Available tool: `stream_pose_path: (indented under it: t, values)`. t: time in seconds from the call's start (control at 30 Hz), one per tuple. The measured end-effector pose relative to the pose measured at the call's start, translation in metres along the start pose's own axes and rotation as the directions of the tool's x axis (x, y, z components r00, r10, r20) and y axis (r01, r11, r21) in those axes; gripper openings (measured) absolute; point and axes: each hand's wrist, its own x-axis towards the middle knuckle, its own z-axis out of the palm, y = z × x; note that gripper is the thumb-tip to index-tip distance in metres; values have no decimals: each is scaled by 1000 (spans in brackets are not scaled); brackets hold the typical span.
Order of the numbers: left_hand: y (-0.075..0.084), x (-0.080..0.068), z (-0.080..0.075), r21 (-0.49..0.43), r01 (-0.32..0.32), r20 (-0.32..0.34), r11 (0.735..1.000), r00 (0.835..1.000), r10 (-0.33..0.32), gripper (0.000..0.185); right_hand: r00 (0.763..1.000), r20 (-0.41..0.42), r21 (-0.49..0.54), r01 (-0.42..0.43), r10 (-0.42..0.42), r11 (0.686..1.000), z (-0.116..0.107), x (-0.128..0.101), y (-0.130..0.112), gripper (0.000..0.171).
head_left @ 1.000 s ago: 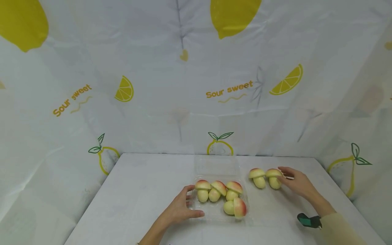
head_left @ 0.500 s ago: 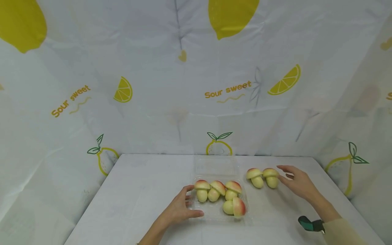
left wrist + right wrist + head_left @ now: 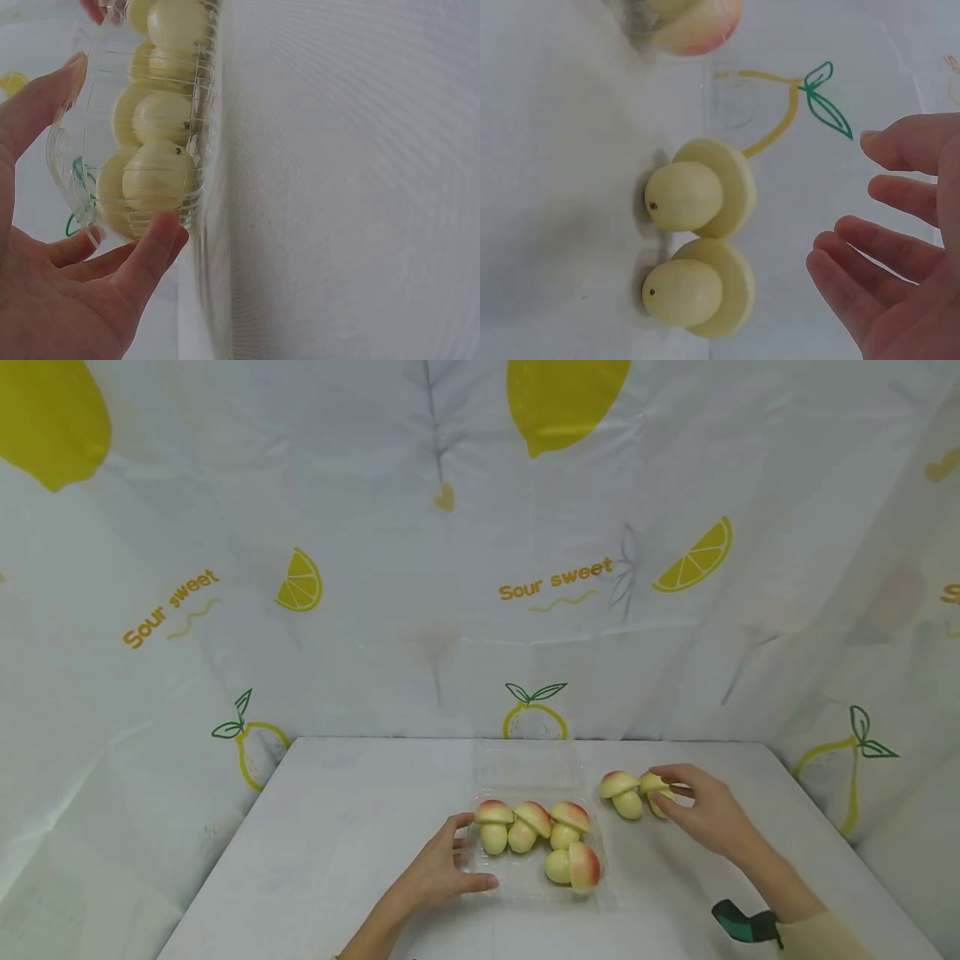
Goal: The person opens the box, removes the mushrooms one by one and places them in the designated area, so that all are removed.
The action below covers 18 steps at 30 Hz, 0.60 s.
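**Right hand moves over the far toy mushroom**

The right hand [image 3: 701,814] has slid to the left since a moment ago, and now its fingers [image 3: 663,774] reach over the mushroom [image 3: 654,789] that it was only beside before. In the head view the fingers curve over the cap. In the right wrist view the fingers [image 3: 874,259] are spread and there is a gap between them and the two mushrooms, so I cannot tell if the hand touches or holds the mushroom yet. The left hand has stayed where it was.

Nearest is the left hand [image 3: 438,872]. Its thumb and fingers grip the left edge of the clear plastic box [image 3: 536,885]. The left wrist view shows the thumb [image 3: 154,251] pressed on the box wall. Just to the right of this hand, inside the box, lie four toy mushrooms [image 3: 540,839] with red and yellow caps. Three sit in a row and one lies in front of them.

Farther out, to the right of the box, a second mushroom [image 3: 621,793] sits on the white table [image 3: 337,827], just to the left of the right hand and next to the one under its fingers.

Past both hands hangs a white cloth [image 3: 450,568] with yellow lemons on it.
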Motion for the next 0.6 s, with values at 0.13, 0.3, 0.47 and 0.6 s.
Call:
stream_pose_path:
  t: [0.13,0.3,0.47,0.6]
  values:
    - [0,0,0,2,-3,-3,1000,1000,3,95,1000,8,4,11,-11,1000,4,-1,-12,36]
    - [0,1,1,-1,-1,-1,1000,1000,1,95,997,-14,-3,77,-78,997,10,-4,-22,31]
    - [-1,1,1,-4,5,-1,1000,1000,-5,95,990,-27,0,136,-136,991,15,-6,-30,29]
    - [0,0,0,0,15,-1,1000,1000,-15,96,988,-11,0,152,-152,988,19,-8,-37,29]
